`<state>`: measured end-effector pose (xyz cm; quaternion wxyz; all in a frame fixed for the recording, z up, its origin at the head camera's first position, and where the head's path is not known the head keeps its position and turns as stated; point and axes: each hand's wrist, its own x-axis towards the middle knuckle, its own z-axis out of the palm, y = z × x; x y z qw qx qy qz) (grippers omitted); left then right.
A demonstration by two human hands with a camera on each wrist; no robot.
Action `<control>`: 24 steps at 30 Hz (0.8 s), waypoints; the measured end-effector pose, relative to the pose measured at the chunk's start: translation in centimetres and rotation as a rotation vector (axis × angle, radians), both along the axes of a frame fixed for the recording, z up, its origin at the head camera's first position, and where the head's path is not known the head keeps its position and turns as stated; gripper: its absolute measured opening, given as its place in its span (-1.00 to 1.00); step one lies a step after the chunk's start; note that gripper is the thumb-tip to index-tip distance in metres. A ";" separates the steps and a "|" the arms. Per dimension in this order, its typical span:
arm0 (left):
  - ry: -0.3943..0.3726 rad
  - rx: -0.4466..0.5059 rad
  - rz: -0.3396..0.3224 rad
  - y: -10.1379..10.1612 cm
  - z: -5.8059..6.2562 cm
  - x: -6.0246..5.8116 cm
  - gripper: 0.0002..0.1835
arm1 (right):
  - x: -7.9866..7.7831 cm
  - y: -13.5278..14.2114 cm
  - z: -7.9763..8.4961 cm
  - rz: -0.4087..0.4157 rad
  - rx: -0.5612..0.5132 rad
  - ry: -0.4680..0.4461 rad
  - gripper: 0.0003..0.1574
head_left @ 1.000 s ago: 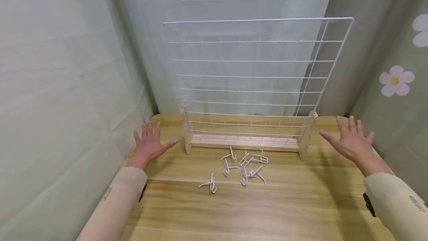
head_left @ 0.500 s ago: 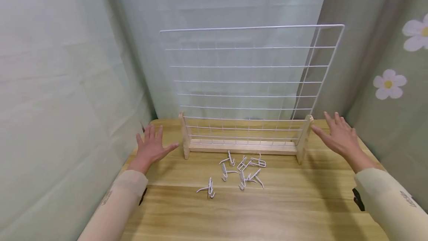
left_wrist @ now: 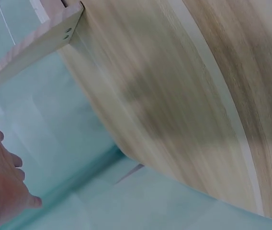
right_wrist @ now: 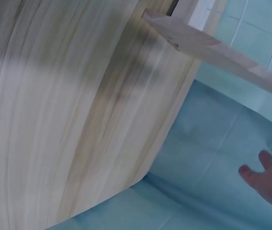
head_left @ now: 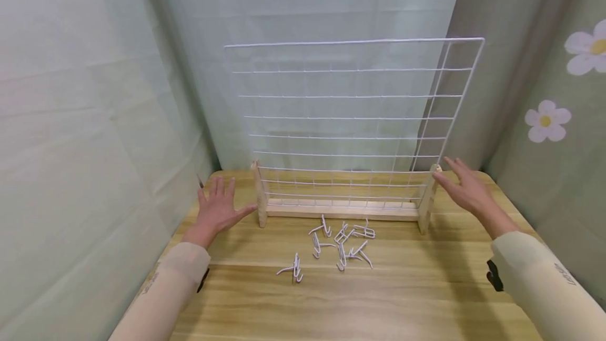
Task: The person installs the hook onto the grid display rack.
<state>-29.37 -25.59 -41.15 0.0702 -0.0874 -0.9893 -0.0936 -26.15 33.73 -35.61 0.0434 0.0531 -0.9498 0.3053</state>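
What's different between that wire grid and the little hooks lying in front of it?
The wire grid stands up from its wooden base, while the hooks lie loose on the table. The grid is one large, flat panel; the hooks are small, bent separate pieces. Both look white and made of thin rods or wire.

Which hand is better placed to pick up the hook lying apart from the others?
Likely the left hand: it is empty and clearly nearer that hook than the right hand.
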 end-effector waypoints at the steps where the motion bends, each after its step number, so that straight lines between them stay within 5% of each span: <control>1: -0.006 -0.005 0.000 0.1 0.1 0.1 0.21 | -0.1 -0.1 0.0 0.005 -0.014 -0.006 -0.05; 15: -0.023 0.020 -0.038 2.1 0.4 0.5 0.19 | -0.8 -1.1 0.1 -0.058 -0.204 -0.024 0.02; 24: -0.007 0.037 -0.059 3.4 1.2 0.9 0.18 | -0.9 -1.4 -0.3 -0.096 -0.310 0.068 -0.18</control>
